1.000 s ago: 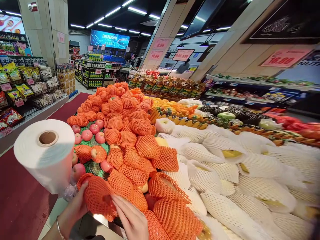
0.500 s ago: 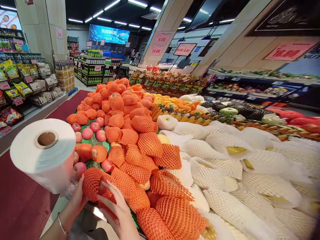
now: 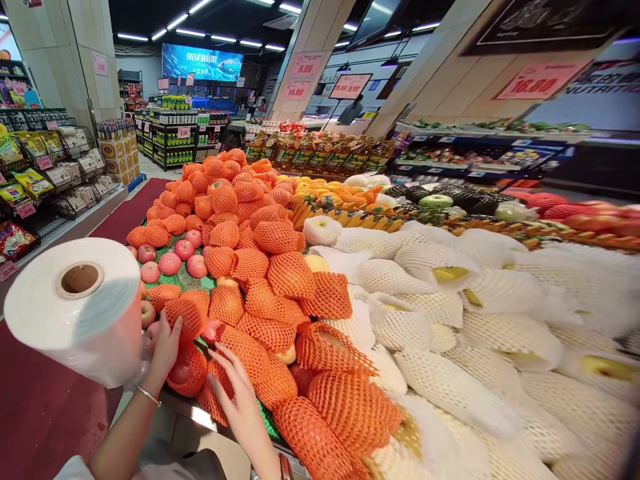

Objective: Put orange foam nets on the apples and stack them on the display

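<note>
My left hand (image 3: 169, 345), with a bracelet at the wrist, is closed on an apple in an orange foam net (image 3: 184, 320) at the near left of the fruit pile. Just below it lies another netted apple (image 3: 187, 373). My right hand (image 3: 235, 383) has its fingers apart over a netted fruit (image 3: 215, 393) at the front edge; whether the fingertips touch it I cannot tell. Bare pink apples (image 3: 171, 263) rest on green matting (image 3: 193, 283) beyond my left hand.
A big roll of clear plastic bags (image 3: 75, 313) stands left of my left arm. White-netted fruit (image 3: 453, 393) fills the right side. Snack shelves (image 3: 55, 173) line the far left, and bottles of oil (image 3: 320, 157) stand behind the display.
My left hand has moved forward and up with the netted apple, away from my right hand. My right hand has drawn apart from that apple, and the view has shifted slightly.
</note>
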The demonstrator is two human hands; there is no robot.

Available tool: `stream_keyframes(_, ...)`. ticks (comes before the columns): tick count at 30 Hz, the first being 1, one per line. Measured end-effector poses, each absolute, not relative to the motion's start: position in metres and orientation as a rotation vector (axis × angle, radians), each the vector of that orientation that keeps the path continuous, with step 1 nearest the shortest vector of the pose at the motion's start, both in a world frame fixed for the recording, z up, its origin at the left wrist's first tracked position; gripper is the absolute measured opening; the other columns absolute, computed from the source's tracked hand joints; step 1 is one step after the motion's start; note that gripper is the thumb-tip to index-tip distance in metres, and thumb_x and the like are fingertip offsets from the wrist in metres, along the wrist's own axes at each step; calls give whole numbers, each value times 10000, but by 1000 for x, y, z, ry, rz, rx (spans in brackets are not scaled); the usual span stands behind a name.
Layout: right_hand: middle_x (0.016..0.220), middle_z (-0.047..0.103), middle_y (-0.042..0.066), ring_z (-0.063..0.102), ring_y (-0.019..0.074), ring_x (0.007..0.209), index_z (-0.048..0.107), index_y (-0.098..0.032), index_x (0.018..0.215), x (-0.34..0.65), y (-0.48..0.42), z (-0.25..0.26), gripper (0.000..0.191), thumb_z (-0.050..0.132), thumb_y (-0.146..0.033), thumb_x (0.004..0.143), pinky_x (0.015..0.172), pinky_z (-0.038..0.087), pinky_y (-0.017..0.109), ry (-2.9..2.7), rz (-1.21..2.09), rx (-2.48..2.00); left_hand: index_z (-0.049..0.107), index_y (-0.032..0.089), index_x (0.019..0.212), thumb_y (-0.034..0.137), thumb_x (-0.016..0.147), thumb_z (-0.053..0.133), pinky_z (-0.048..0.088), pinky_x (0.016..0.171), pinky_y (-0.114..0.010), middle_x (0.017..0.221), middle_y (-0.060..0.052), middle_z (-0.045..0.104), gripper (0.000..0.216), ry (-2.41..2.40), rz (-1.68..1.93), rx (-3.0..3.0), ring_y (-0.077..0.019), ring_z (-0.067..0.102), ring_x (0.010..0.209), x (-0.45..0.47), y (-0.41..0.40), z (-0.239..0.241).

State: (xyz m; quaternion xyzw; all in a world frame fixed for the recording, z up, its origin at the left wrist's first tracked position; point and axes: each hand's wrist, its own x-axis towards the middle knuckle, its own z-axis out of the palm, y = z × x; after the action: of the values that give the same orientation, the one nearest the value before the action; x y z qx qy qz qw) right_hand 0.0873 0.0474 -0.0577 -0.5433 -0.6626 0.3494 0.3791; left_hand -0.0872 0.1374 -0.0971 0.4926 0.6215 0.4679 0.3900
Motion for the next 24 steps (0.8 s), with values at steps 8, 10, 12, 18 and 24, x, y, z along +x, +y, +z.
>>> stream_keyframes(8,1460,520,76,481,254,1380,617,-340,1306,102,16,-61,338,454,-396,1016,1164,398,522,-1653,758,-1416,513,159,1268,508,866,599,390,1123,-568,1321,-203,615,540,1717,1218,1619,-363,539,1302,-101,130,-104)
stream_keyframes(10,1436,544,79,514,248,1352,621,-339,1304,102,5,-64,327,473,-367,1014,1140,435,502,-1589,679,-1430,463,166,1310,499,882,590,416,1102,-559,1334,-198,571,557,1742,1305,1612,-341,537,1284,-105,129,-104)
stream_keyframes(12,1400,572,86,556,237,1308,624,-329,1301,101,-7,-70,322,482,-330,1012,1112,470,479,-1511,556,-1434,394,161,1374,487,861,632,445,1087,-533,1374,-199,500,654,1761,1487,1611,-319,527,1275,-106,128,-102)
stream_keyframes(18,1299,629,113,608,227,1221,632,-268,1278,102,-75,-117,314,491,-279,998,1016,531,419,-1218,129,-1608,517,157,1387,313,939,524,212,1214,-618,1525,-206,427,474,1627,1204,2288,-371,313,1469,-111,125,-89)
stream_keyframes(24,1119,620,180,611,316,1076,626,-137,1118,97,-211,-210,503,416,-555,932,967,493,551,-337,-244,-2069,469,124,1449,356,964,491,137,1210,-658,1602,-218,351,539,1493,948,2446,-394,209,1524,-116,135,-77)
